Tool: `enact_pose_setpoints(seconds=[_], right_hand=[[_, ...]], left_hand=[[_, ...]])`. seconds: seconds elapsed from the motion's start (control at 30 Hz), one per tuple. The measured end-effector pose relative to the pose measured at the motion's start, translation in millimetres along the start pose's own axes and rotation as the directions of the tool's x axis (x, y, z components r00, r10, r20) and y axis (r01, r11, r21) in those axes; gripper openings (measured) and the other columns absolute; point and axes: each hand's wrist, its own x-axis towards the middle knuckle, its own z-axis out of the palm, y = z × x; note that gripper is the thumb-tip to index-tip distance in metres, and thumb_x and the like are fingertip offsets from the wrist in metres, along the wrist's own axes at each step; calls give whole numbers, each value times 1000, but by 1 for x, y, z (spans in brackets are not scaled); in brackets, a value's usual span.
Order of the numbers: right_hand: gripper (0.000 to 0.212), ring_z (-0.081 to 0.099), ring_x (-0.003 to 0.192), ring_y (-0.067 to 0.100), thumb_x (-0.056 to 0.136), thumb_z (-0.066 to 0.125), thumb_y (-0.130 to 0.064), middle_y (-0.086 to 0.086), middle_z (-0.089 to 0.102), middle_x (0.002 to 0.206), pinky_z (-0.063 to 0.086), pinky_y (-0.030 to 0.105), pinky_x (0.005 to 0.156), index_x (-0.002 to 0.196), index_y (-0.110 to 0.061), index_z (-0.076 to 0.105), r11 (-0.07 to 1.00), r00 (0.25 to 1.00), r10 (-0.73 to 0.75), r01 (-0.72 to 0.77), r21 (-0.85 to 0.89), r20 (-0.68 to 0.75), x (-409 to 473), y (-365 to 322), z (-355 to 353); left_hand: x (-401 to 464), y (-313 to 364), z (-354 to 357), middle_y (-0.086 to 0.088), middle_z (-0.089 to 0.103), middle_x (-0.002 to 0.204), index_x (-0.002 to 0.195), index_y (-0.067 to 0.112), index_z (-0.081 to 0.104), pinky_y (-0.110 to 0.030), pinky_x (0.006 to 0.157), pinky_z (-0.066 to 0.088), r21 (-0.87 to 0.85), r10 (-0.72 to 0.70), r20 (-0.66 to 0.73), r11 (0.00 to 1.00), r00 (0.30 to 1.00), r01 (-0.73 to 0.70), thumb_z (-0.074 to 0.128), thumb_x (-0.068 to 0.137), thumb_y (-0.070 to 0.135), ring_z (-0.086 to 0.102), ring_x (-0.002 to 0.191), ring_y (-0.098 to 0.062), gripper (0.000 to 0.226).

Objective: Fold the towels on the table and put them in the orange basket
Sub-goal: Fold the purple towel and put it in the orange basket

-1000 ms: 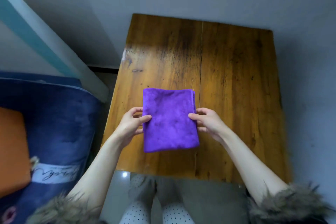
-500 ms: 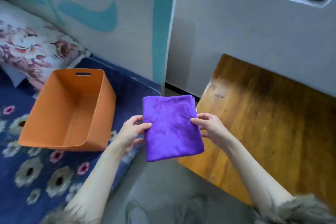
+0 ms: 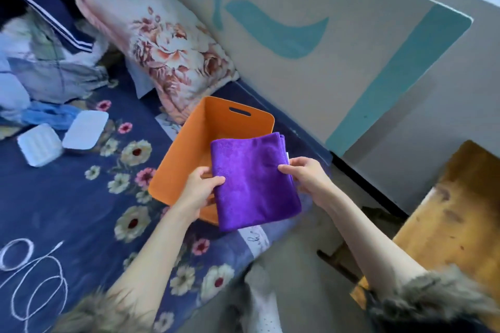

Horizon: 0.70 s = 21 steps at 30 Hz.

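Observation:
A folded purple towel (image 3: pixel 254 181) hangs flat in the air, held by both hands over the near right part of the orange basket (image 3: pixel 186 149). My left hand (image 3: pixel 200 186) pinches its left edge and my right hand (image 3: pixel 305 176) pinches its right edge. The basket stands on the bed with its opening facing up; what I see of its inside holds nothing. The towel hides the basket's near right corner. The wooden table (image 3: pixel 454 219) is at the right edge of the view, with no towel on the part that shows.
The basket sits on a dark blue flowered bedspread (image 3: pixel 67 197). A flowered pillow (image 3: pixel 167 48) lies behind it against a white and teal headboard (image 3: pixel 324 35). Two white lidded boxes (image 3: pixel 62 138), a pile of clothes (image 3: pixel 40 62) and a white cord (image 3: pixel 35 273) lie to the left.
I have turned left from the table to the bed. Both hands have carried the folded purple towel from above the table to over the orange basket.

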Motion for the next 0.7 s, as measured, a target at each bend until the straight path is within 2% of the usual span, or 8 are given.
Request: enact_pose_setpoints(seconds=[0.07,0.17,0.23,0.3,0.33,0.4,0.47,0.7], right_hand=[[13,54,72,22,82,68,-15,11,63,84,44,30,62,88,-12,58,999,1000,28,-29,19,10,35,-11,19],[14,57,75,23,80,68,-15,10,61,82,53,41,70,87,-11,56,996,996,90,-90,21,1,90,-20,50],[17,55,69,22,79,65,-12,6,54,69,51,39,64,70,-13,51,990,990,138,-137,40,-23,129,-19,71],[16,60,74,27,77,61,-12,5,52,67,51,38,68,66,-14,50,981,980,188,-184,65,-61,148,-13,89],[6,63,82,30,77,60,-13,6,56,73,54,40,74,75,-11,55,975,974,210,-203,87,-84,162,-8,99],[30,62,99,32,80,58,-15,10,62,100,53,38,82,107,-3,56,959,949,282,-271,87,-143,187,5,118],[45,56,111,33,84,54,-13,14,56,122,47,33,86,126,0,44,939,924,344,-340,58,-169,212,20,134],[44,49,121,36,87,50,-7,18,49,133,43,40,100,130,0,41,869,819,494,-479,126,-291,275,62,159]], left_hand=[[37,12,-7,-4,57,98,102,15,51,-28,63,47,82,39,-65,996,997,-33,59,87,3,57,77,-16,21],[99,27,-12,-14,59,111,119,7,51,-35,77,49,260,116,-128,962,985,-80,61,85,4,58,91,-25,36],[144,33,-12,-15,60,113,119,8,54,-41,89,50,393,146,-144,916,979,-79,63,83,6,59,99,-29,37],[172,35,-12,-15,61,112,120,8,55,-43,92,48,504,162,-137,860,977,-72,64,83,8,59,103,-32,38],[190,33,-11,-16,62,111,120,8,56,-41,91,48,551,166,-128,832,978,-69,64,83,9,59,103,-33,38],[221,25,-9,-15,63,110,119,8,57,-34,88,46,642,163,-108,765,981,-57,64,84,10,59,104,-33,36],[249,8,-8,-15,64,113,120,9,58,-31,89,42,700,139,-95,714,986,-33,64,85,11,58,108,-32,36],[333,-46,-6,-15,64,114,119,13,57,-39,95,44,752,77,-82,659,994,11,63,85,16,57,110,-35,34]])
